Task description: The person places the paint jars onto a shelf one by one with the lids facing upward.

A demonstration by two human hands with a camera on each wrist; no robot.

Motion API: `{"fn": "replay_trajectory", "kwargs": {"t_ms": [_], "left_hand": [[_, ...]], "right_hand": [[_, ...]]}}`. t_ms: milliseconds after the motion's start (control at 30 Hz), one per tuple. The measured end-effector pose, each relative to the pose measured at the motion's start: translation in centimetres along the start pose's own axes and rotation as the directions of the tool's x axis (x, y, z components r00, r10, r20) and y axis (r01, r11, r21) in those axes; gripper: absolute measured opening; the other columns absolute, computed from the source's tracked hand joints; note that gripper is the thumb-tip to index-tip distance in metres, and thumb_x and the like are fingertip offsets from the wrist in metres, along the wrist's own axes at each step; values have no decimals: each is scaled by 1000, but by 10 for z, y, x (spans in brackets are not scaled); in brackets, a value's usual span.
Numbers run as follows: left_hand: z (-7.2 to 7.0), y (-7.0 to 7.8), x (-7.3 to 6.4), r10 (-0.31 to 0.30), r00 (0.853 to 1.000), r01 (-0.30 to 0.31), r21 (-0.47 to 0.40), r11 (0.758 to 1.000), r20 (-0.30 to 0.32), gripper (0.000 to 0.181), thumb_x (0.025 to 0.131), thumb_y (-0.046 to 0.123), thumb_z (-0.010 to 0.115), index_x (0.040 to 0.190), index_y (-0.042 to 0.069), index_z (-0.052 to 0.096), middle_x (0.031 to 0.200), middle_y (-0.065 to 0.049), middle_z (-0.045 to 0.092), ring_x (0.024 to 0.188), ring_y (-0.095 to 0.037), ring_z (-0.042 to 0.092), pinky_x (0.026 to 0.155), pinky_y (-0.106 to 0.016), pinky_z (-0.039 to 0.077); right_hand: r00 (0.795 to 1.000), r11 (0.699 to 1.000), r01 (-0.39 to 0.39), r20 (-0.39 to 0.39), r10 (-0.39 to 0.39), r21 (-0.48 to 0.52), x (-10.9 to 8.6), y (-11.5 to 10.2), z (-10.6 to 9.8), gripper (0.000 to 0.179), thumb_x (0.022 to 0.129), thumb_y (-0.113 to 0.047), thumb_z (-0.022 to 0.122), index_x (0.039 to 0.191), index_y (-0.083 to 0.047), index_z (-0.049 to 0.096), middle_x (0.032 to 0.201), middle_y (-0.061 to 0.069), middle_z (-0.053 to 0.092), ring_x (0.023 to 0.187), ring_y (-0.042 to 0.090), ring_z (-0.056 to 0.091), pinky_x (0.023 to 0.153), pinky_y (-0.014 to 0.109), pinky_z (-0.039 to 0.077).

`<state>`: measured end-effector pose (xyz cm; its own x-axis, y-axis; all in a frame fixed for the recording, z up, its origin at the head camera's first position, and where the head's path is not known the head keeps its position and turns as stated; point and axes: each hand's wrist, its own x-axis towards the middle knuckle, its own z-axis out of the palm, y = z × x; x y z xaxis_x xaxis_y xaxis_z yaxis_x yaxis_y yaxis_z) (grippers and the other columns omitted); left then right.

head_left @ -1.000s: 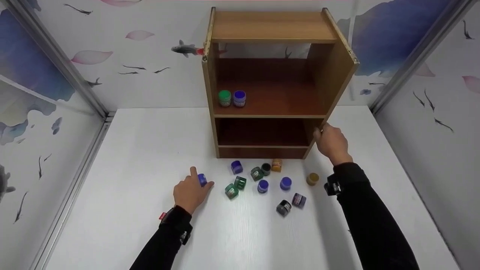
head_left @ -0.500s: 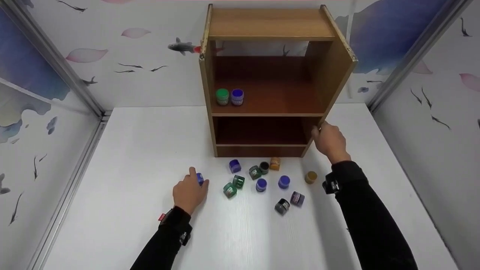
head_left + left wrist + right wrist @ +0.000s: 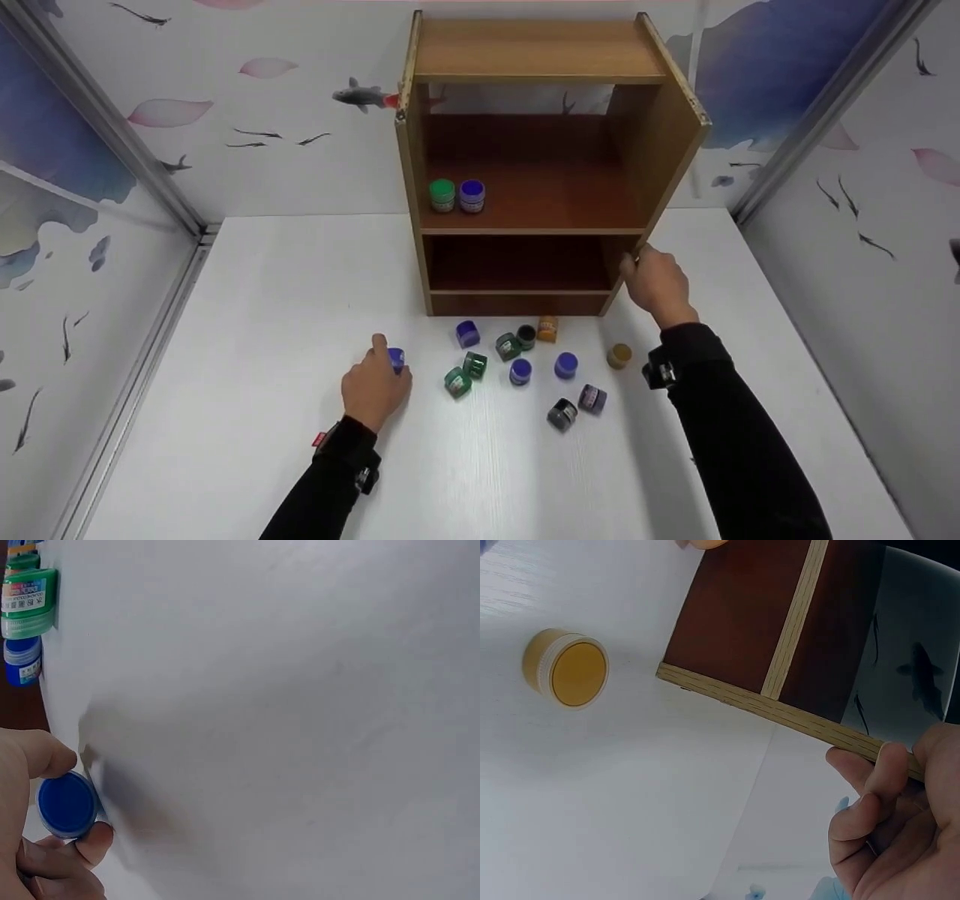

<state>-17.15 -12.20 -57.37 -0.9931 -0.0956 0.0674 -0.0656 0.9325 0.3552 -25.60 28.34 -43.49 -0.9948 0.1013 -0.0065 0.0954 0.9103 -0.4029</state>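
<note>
In the head view my left hand is low over the white table, left of the scattered jars. Between its thumb and fingers it pinches a blue-lidded paint jar, whose lid faces the left wrist camera. My right hand grips the right side panel of a small wooden shelf unit, thumb and fingers on either side of the panel's edge. On the upper board, at the left, a green-lidded jar and a purple-blue jar stand upright side by side.
Several paint jars lie or stand before the shelf, among them green jars, an orange jar and a black jar. A yellow-brown jar is near the shelf's right front corner. Patterned walls enclose the table.
My left thumb has drawn in against the blue jar, and the hand has shifted slightly left with it. The right hand keeps its grip on the panel. The head view has shifted a little.
</note>
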Motion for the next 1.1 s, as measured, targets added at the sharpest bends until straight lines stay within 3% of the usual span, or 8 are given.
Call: {"fn": "replay_trajectory", "kwargs": {"t_ms": [300, 567, 1100], "left_hand": [[-4, -4, -2, 9, 998, -9, -8, 1000, -55, 53, 83, 25, 73, 120, -2, 47, 95, -22, 69, 65, -34, 67, 56, -46, 54], [-8, -6, -3, 16, 999, -17, -19, 1000, -32, 57, 90, 39, 65, 124, -5, 53, 102, -23, 67, 66, -32, 66, 56, -44, 54], [-4, -8, -3, 60, 996, -62, -36, 997, -68, 41, 87, 26, 70, 116, -1, 60, 94, -19, 67, 63, -28, 65, 56, -43, 54]], "right_hand": [[1000, 1000, 17, -19, -17, -4, -1, -2, -1, 44, 103, -26, 37, 124, 8, 56, 104, 27, 67, 89, 40, 67, 70, 49, 50], [1000, 1000, 10, -10, -10, -4, 0, -1, -1, 46, 103, -26, 36, 125, 10, 55, 106, 28, 67, 92, 41, 67, 72, 51, 50], [1000, 1000, -9, 6, 10, -6, -1, -2, 0, 47, 103, -27, 34, 126, 9, 54, 106, 27, 67, 90, 39, 67, 71, 48, 50]]}}
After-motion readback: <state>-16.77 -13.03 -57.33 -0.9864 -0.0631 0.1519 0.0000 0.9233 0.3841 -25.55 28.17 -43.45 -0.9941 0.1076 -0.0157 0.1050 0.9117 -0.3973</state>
